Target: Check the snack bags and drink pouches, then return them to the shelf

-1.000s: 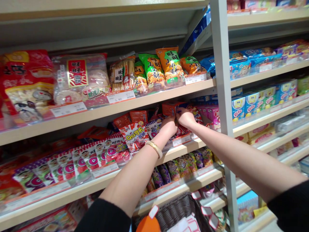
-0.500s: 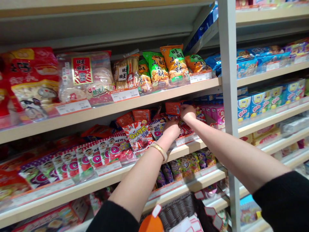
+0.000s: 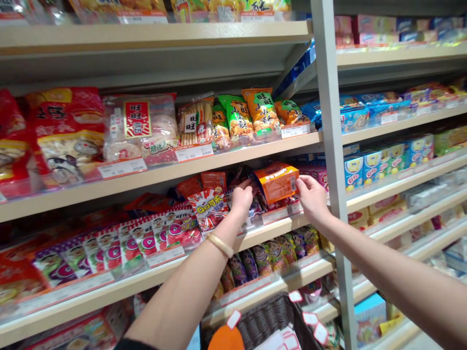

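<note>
My right hand point(image 3: 313, 197) pinches the right edge of an orange packet point(image 3: 279, 183), which sticks out over the front of a middle shelf, tilted. Left of that packet, my left hand point(image 3: 242, 198) reaches in among the candy bags with its fingers curled; what they grip, if anything, is hidden. It wears a gold bracelet point(image 3: 221, 244) at the wrist. Close beside my left hand stands a red and white QQ gummy bag point(image 3: 207, 209). Dark red bags lie below and behind the orange packet, partly covered.
A row of gummy bags point(image 3: 120, 243) runs along the shelf to the left. Puffed snacks point(image 3: 262, 114) stand on the shelf above. A grey upright post point(image 3: 328, 97) rises just right of my right hand. Below is a dark woven basket point(image 3: 262, 318) with white tags.
My right hand has moved right and toward me, drawing the orange packet forward from the shelf. My left hand has shifted slightly left. The view has tilted up.
</note>
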Available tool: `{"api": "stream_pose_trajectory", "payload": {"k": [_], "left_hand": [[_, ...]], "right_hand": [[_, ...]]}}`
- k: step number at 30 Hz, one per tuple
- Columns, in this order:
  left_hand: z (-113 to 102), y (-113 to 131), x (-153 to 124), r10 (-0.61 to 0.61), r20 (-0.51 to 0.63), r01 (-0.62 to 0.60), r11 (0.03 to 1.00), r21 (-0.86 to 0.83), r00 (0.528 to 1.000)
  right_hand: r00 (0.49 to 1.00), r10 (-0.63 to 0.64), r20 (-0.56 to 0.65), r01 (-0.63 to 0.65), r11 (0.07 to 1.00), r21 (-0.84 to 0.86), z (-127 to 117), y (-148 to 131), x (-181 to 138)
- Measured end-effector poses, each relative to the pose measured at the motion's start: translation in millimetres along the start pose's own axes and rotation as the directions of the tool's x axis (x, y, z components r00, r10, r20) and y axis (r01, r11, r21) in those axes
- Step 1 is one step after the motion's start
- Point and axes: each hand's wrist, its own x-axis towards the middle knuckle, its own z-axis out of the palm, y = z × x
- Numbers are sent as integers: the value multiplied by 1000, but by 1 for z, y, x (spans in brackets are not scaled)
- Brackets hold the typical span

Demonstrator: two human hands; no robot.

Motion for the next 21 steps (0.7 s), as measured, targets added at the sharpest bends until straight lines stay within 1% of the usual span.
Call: {"api": "stream_pose_trajectory", "payload": {"k": [2, 4, 6, 7, 8, 10, 11, 13, 15, 17, 19, 21], "left_hand": [[-3, 11, -20, -20, 45, 23, 997, -69, 999], [-7, 22, -49, -12, 90, 24, 990, -138, 996], [-13, 31, -83, 10, 179, 51, 942, -333, 984], [-17, 35, -101, 25, 209, 55, 928, -368, 978], [-22, 39, -120, 33, 249, 61, 930, -361, 968], [-34, 44, -158, 31, 323, 68, 954, -292, 946], [-41, 46, -177, 29, 332, 56, 969, -242, 943], [-55, 46, -214, 11, 314, 36, 989, -142, 949], [-70, 41, -249, -18, 266, 37, 997, -66, 964], [-85, 32, -282, -54, 214, 64, 997, -42, 975], [-99, 20, -313, -82, 149, 85, 996, -16, 985], [-111, 8, -341, -116, 130, 114, 993, 20, 985]], "right_hand": [[1000, 0, 23, -1, 998, 59, -12, -14, -21], [995, 31, 94, -47, 984, 170, -25, -31, -48], [990, 53, 128, -77, 979, 189, -40, -47, -80], [990, 66, 127, -89, 980, 179, -48, -55, -97], [987, 96, 130, -120, 975, 185, -56, -61, -114], [970, 177, 166, -210, 954, 213, -70, -69, -151], [961, 212, 179, -249, 943, 223, -76, -72, -170], [943, 259, 206, -306, 922, 239, -86, -72, -208], [933, 268, 240, -335, 890, 309, -93, -69, -245], [915, 268, 303, -369, 859, 354, -97, -64, -280], [897, 241, 370, -370, 868, 330, -98, -59, -312], [896, 239, 373, -352, 896, 271, -97, -57, -341]]}}
